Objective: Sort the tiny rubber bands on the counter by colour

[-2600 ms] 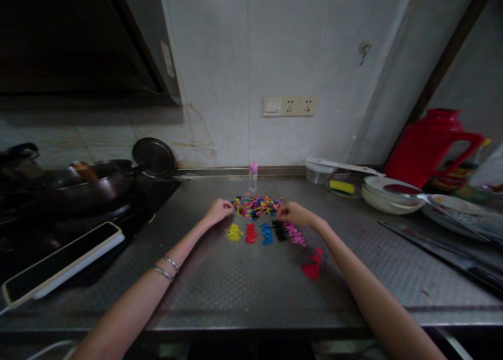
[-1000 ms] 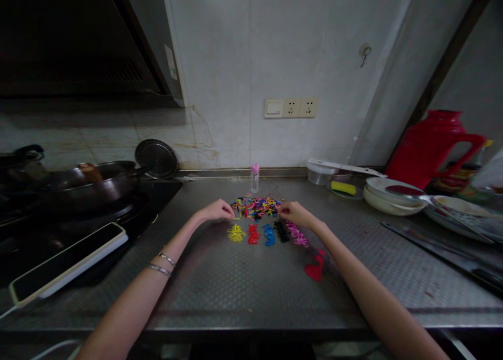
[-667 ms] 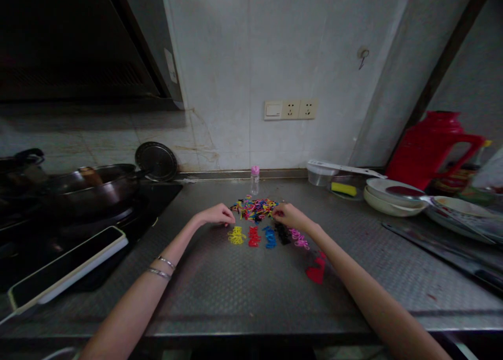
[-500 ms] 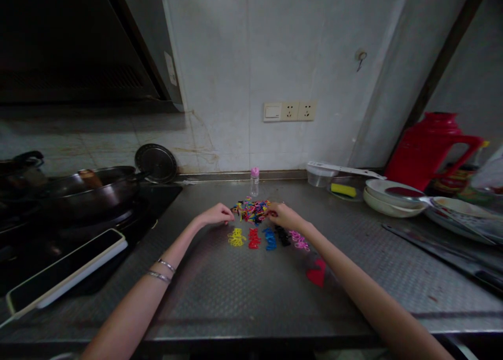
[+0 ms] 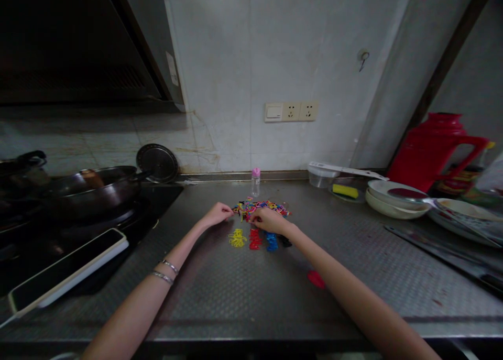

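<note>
A mixed pile of small coloured rubber bands lies on the steel counter. In front of it sit sorted heaps: yellow, red, blue and black. My left hand rests at the pile's left edge with its fingers curled in a pinch. Over the pile's near side, just above the red heap, is my right hand, fingers pinched together; what they hold is too small to make out. My right forearm hides the pink heap. A small bottle with a pink cap stands behind the pile.
A dark wok sits on the stove at left, with a phone lying near its front. At right are a red thermos jug, stacked plates, a clear container and a long knife. A red scrap lies beside my right forearm.
My right hand has moved left from the pile's right edge to its near side above the red heap, and its forearm now covers the pink heap. My left hand has barely shifted.
</note>
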Demonstrator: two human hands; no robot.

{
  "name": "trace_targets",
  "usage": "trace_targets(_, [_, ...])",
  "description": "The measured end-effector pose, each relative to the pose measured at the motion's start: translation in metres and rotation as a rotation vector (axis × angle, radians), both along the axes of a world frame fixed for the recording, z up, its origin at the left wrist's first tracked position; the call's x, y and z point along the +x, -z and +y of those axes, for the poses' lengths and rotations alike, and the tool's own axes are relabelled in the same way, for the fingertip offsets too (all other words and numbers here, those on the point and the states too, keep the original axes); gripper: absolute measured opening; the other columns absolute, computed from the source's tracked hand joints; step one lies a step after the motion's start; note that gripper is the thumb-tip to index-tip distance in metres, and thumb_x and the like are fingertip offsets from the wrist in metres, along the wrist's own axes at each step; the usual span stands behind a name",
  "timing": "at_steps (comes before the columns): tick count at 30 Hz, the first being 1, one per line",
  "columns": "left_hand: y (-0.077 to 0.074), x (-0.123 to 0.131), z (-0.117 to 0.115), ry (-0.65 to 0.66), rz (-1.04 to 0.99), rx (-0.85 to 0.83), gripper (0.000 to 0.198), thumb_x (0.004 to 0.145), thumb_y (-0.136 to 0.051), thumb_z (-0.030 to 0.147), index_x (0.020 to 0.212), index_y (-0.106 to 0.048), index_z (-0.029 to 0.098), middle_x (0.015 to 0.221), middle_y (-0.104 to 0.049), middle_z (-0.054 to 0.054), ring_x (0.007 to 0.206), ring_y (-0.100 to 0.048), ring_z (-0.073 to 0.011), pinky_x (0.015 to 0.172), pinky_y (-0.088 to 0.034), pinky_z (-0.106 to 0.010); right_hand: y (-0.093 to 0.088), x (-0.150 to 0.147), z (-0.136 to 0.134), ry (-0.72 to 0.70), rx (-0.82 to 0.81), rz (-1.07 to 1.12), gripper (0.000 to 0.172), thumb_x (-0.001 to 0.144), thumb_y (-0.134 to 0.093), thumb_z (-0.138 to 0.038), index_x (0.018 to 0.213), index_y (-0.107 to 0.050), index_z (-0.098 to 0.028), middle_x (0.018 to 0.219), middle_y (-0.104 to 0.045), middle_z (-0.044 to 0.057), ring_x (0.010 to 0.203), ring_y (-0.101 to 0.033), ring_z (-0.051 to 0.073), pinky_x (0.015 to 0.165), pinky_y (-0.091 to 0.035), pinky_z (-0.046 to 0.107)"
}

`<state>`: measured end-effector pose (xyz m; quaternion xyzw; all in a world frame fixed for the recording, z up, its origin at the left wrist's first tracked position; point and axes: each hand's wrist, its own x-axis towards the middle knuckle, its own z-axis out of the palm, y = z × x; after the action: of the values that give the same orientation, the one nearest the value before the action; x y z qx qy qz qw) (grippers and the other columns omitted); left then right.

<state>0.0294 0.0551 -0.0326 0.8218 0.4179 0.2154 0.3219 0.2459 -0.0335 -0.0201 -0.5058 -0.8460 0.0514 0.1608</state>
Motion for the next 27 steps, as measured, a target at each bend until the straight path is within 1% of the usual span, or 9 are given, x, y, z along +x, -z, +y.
trace_targets(5, [0.007,-0.001,0.004,0.004,0.027,0.002,0.032,0.067,-0.049,0.033,0.077,-0.067,0.008,0.054,-0.057,-0.002,0.049,-0.047,-0.0108,0.048,-0.032,-0.02,-0.004,-0.004,-0.002,0.056,-0.02,-0.07,0.022,0.073,-0.052,-0.017,0.088,-0.067,-0.021,0.09,-0.067,0.004,0.086,-0.059,0.017,0.074,-0.04,0.022])
trace_targets(10, [0.01,-0.001,0.006,0.001,0.021,-0.007,0.032,0.066,-0.05,0.033,0.075,-0.067,0.008,0.053,-0.057,-0.002,0.048,-0.046,-0.0106,0.048,-0.033,-0.02,-0.005,-0.007,-0.004,0.133,0.009,-0.136,0.018,0.075,-0.051,-0.024,0.083,-0.067,-0.021,0.088,-0.067,0.005,0.082,-0.06,0.018,0.067,-0.041,0.023])
trace_targets(15, [0.009,0.0,0.005,0.017,0.008,-0.012,0.033,0.066,-0.05,0.034,0.074,-0.066,0.007,0.051,-0.055,-0.001,0.047,-0.045,-0.0104,0.048,-0.033,-0.021,-0.003,-0.007,0.0,0.122,0.001,-0.129,0.017,0.075,-0.05,-0.022,0.079,-0.066,-0.018,0.084,-0.067,0.006,0.078,-0.059,0.016,0.066,-0.039,0.022])
trace_targets(19, [0.008,0.0,0.004,0.017,0.002,-0.024,0.032,0.065,-0.049,0.033,0.073,-0.066,0.008,0.05,-0.054,-0.001,0.046,-0.045,-0.0101,0.048,-0.033,-0.021,-0.001,-0.007,0.003,0.104,-0.03,-0.066,0.015,0.073,-0.051,-0.02,0.075,-0.065,-0.016,0.078,-0.066,0.006,0.071,-0.057,0.014,0.063,-0.038,0.02])
trace_targets(22, [0.008,0.0,0.005,0.02,-0.01,-0.033,0.03,0.065,-0.05,0.033,0.072,-0.066,0.008,0.05,-0.054,0.0,0.045,-0.045,-0.0098,0.048,-0.033,-0.02,-0.003,-0.002,0.004,0.068,-0.019,0.055,0.015,0.073,-0.05,-0.018,0.075,-0.064,-0.014,0.072,-0.063,0.004,0.064,-0.054,0.011,0.058,-0.035,0.018])
trace_targets(24, [0.008,0.0,0.005,0.019,-0.02,-0.04,0.03,0.065,-0.05,0.033,0.072,-0.065,0.008,0.05,-0.054,0.0,0.045,-0.045,-0.0096,0.048,-0.033,-0.02,-0.006,0.006,0.003,0.064,0.012,0.138,0.016,0.073,-0.048,-0.019,0.073,-0.063,-0.012,0.067,-0.061,0.002,0.06,-0.05,0.01,0.054,-0.034,0.018])
trace_targets(27, [0.008,0.001,0.003,0.008,-0.021,-0.043,0.03,0.065,-0.05,0.032,0.073,-0.066,0.008,0.05,-0.055,-0.001,0.044,-0.045,-0.0096,0.047,-0.033,-0.02,-0.01,0.029,-0.002,0.087,0.055,0.223,0.017,0.071,-0.047,-0.019,0.072,-0.062,-0.012,0.064,-0.058,0.001,0.058,-0.047,0.009,0.053,-0.033,0.018])
